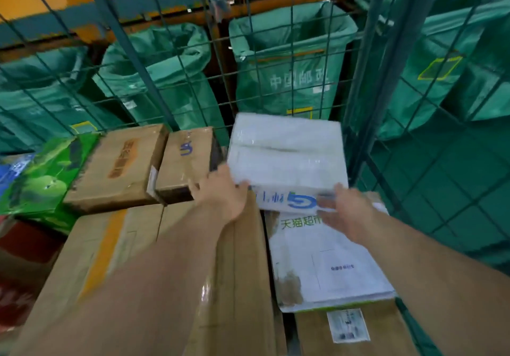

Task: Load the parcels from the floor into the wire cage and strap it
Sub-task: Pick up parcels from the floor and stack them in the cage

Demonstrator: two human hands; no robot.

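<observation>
Loading step: left hand (220,194) and right hand (351,212), fingers extended, press white parcel (287,154) into wire cage (392,52); next, seat it flush.

Bare forearms (165,273); bare left hand (220,194), right hand (349,213).
</observation>
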